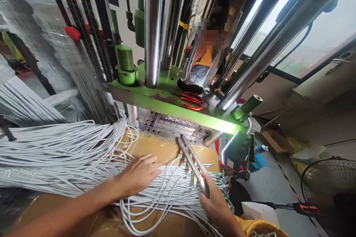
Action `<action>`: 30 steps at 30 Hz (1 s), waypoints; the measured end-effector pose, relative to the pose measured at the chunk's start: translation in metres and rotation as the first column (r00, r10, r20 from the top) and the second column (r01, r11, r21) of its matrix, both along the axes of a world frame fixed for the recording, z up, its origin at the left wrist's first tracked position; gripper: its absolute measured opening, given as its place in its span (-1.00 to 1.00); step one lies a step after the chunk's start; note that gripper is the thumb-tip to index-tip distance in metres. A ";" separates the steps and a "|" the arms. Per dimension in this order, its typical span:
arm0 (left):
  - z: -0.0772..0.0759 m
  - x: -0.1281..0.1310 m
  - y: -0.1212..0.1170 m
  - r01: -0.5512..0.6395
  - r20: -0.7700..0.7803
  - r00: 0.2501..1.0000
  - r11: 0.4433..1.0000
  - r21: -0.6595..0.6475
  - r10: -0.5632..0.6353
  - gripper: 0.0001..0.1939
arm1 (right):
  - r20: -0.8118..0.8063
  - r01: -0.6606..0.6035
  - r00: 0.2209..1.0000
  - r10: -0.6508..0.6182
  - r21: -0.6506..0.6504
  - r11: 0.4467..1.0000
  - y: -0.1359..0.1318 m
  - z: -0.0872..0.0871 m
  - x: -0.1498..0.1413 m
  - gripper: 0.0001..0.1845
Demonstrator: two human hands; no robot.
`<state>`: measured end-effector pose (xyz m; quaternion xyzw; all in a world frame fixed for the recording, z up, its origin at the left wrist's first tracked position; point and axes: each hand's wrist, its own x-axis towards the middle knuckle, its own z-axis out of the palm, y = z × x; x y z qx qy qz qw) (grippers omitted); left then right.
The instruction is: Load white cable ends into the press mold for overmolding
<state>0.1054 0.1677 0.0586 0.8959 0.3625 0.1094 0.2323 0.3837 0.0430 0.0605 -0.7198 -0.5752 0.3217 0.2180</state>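
My right hand (pixel 213 197) is closed around the near end of a pair of slim metal bars (pixel 191 158), which slant away towards the machine. Small cable ends with green and yellowish tips (pixel 195 180) stick out along the bars' left side, and a few grey cables loop from them. Fingers stretched out, my left hand (pixel 141 176) hovers over or rests on the spread of grey cables (pixel 164 181); contact cannot be made out. I see nothing in its fingers.
Beyond the cardboard (pixel 150 148) stands a green press (pixel 167 100) with a metal lower plate (pixel 148 124). Red-handled scissors (pixel 193 100) lie on its green platen. Thick cable bundles (pixel 55 155) fill the left. At right are a dark box (pixel 237 152) and a fan (pixel 330 185). A person (pixel 207 52) is behind the press.
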 end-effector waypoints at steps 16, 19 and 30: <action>-0.012 0.026 0.056 -0.214 0.473 0.798 0.909 -0.357 0.374 -0.28 | -0.462 0.034 0.887 -0.004 0.057 0.998 0.069 0.029 -0.008 -0.44; -0.005 0.023 0.074 -0.347 0.503 0.778 0.925 -0.157 0.377 -0.41 | -0.335 -0.018 0.939 0.080 0.185 0.983 0.099 0.028 -0.005 -0.48; -0.008 0.052 0.173 -0.521 0.355 0.787 0.851 -0.057 0.505 -0.77 | -0.019 -0.070 0.996 0.090 0.468 0.881 0.224 0.012 0.010 -0.73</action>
